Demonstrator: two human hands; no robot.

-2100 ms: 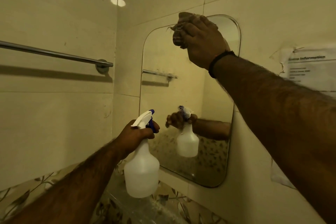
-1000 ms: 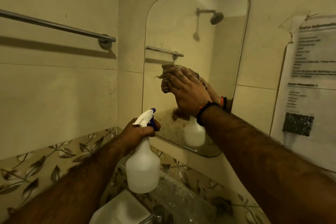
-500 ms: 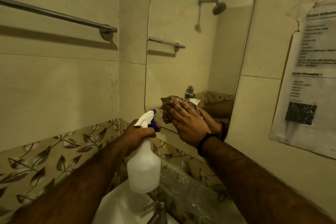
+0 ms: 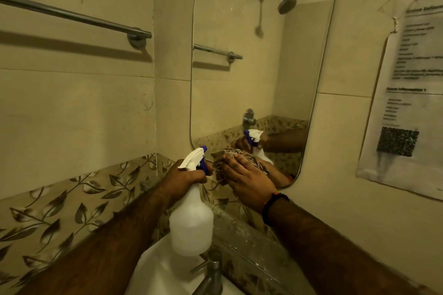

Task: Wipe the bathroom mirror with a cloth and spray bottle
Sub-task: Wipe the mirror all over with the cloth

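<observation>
The right hand [image 4: 249,182] is lying flat over a patterned cloth [image 4: 221,166] and pressing it against the lower left corner of the mirror [image 4: 251,60], its fingers stretched out fairly straight across the bunched fabric rather than curled round it, so this grip is an open palm bearing on the cloth. A dark band [image 4: 273,206] is sitting on that wrist. The left hand [image 4: 184,178] is holding a spray bottle [image 4: 191,225] by the neck, fingers wrapped closed round it just under the white trigger head with its blue nozzle tip and lever (the bottle body is translucent white and is hanging upright below the fist). The bottle is hovering just left of the cloth, over the edge of a white basin [image 4: 155,270], with its nozzle pointing toward the mirror's bottom corner.

The mirror is hanging on the tiled wall to the right of the room corner and is reflecting a shower head, a towel bar, a wall valve, and both hands with the bottle. A metal towel rail [image 4: 76,17] is running along the left wall above a leaf-patterned tile border [image 4: 72,201]. A chrome tap [image 4: 211,275] is standing at the bottom of the view, just below the bottle. A printed paper notice [image 4: 405,93] with a dark square code is sticking to the wall right of the mirror; its text is too blurred to read.
</observation>
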